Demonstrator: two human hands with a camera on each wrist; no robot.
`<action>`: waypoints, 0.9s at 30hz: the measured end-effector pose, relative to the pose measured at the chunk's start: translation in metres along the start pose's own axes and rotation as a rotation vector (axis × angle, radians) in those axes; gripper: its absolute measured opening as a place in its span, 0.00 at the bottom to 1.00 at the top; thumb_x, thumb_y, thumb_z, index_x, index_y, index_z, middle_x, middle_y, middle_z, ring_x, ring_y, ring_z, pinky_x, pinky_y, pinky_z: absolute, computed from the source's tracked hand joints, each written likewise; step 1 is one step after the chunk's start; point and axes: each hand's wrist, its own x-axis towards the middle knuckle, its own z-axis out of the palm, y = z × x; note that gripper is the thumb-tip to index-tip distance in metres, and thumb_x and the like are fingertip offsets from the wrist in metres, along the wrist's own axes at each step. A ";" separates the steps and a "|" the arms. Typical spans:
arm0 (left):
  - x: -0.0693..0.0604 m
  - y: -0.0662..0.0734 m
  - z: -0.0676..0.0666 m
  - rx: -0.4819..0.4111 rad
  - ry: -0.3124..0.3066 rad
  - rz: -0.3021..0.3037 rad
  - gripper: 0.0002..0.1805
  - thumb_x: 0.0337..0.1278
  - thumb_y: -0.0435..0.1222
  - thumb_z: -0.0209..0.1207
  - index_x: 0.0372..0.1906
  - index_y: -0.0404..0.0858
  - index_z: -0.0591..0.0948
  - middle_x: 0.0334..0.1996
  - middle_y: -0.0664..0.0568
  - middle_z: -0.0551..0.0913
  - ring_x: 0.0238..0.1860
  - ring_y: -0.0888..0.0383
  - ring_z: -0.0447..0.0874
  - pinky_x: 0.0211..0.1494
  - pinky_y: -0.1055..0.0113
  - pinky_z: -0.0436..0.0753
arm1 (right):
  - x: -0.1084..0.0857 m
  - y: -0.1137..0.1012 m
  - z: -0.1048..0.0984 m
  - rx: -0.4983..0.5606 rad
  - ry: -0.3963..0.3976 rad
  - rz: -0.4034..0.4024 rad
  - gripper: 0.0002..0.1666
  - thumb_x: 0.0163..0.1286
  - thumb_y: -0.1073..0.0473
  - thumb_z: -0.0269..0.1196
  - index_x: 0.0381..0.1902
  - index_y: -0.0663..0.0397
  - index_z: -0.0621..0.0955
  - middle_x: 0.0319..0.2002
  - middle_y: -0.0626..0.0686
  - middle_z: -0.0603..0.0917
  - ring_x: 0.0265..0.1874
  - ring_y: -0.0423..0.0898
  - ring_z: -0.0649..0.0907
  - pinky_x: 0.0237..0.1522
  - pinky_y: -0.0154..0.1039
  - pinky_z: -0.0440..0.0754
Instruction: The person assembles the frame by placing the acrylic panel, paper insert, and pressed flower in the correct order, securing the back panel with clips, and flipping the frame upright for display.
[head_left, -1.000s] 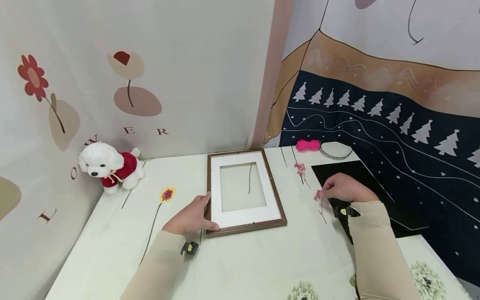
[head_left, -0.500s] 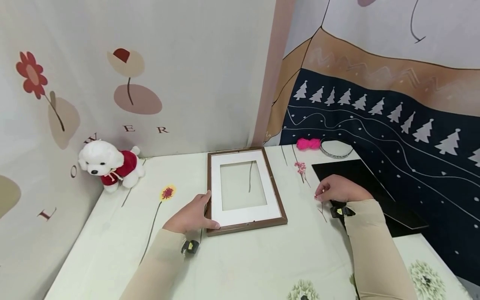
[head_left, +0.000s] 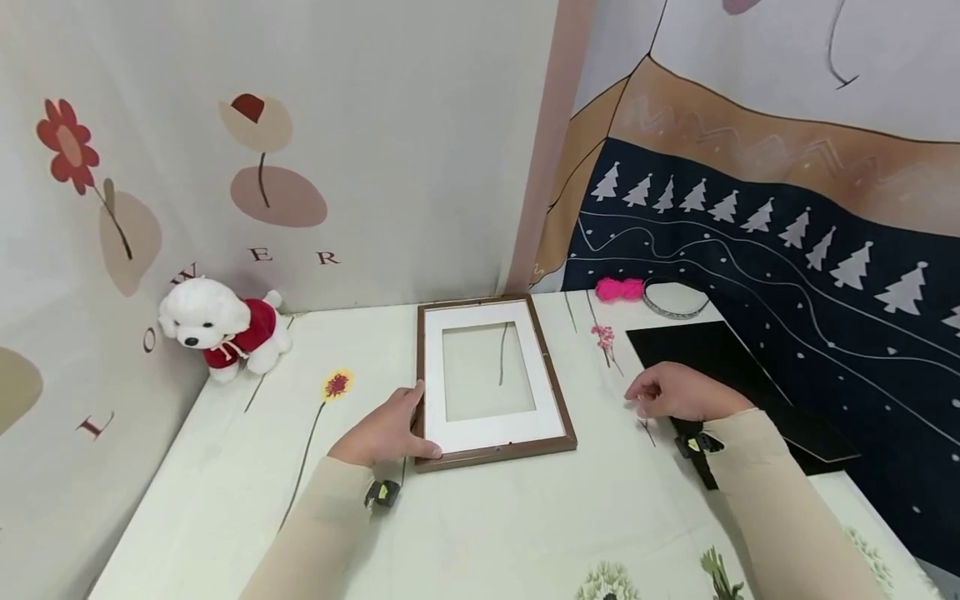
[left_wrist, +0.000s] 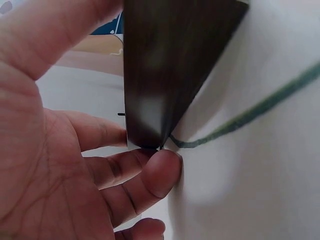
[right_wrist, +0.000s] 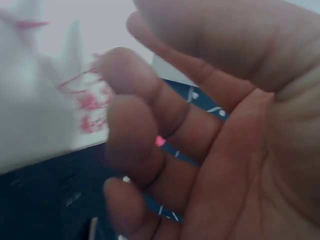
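Observation:
My left hand (head_left: 384, 429) grips the lower left corner of a brown wooden picture frame (head_left: 497, 455), thumb on its front edge. In the left wrist view the frame's dark side (left_wrist: 160, 75) stands between thumb and fingers, some fingertips reaching under it. A white mat (head_left: 491, 427) with a rectangular window lies inside the frame. My right hand (head_left: 686, 393) is bent over a small pink flower sprig, whose thin stem (head_left: 648, 432) shows below the fingertips; its head is mostly hidden. Whether thumb and finger pinch it is unclear. Another pink sprig (head_left: 604, 340) lies farther back.
A black backing board (head_left: 690, 340) lies under and beyond my right hand. Behind it are a bright pink fluffy thing (head_left: 619, 289) and a thin silvery ring (head_left: 663, 314). A white plush dog (head_left: 206, 312) in red sits at the back left. Printed curtains border the table.
My right hand has turned and shifted slightly at the sprig, covering the pink flower head that showed beside its fingertips. The stem's lower end has hardly moved. Left hand and frame stay put.

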 end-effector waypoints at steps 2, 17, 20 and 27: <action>0.000 0.001 -0.001 -0.007 0.001 -0.002 0.72 0.47 0.55 0.80 0.86 0.34 0.46 0.80 0.33 0.59 0.76 0.41 0.69 0.73 0.46 0.75 | -0.004 0.002 0.003 0.002 0.003 0.010 0.13 0.68 0.62 0.72 0.51 0.52 0.89 0.30 0.50 0.78 0.35 0.48 0.76 0.32 0.40 0.76; -0.003 0.004 -0.002 -0.008 -0.004 0.001 0.72 0.47 0.55 0.80 0.85 0.32 0.47 0.80 0.32 0.59 0.76 0.39 0.68 0.73 0.45 0.75 | -0.030 0.004 0.017 -0.106 -0.026 0.004 0.25 0.65 0.65 0.74 0.60 0.47 0.85 0.33 0.50 0.78 0.34 0.47 0.76 0.33 0.40 0.77; -0.003 0.003 -0.001 -0.011 -0.006 -0.003 0.72 0.47 0.55 0.80 0.86 0.33 0.46 0.80 0.33 0.58 0.77 0.40 0.67 0.73 0.45 0.74 | -0.032 0.006 0.020 -0.119 -0.025 0.025 0.27 0.64 0.63 0.76 0.61 0.47 0.84 0.33 0.50 0.78 0.33 0.46 0.76 0.34 0.41 0.77; -0.002 0.001 -0.001 -0.020 -0.005 -0.007 0.72 0.47 0.55 0.80 0.86 0.33 0.46 0.80 0.34 0.58 0.77 0.41 0.67 0.73 0.46 0.74 | -0.032 0.010 0.025 -0.141 -0.001 0.008 0.28 0.64 0.63 0.76 0.62 0.49 0.84 0.32 0.49 0.77 0.31 0.46 0.75 0.33 0.41 0.77</action>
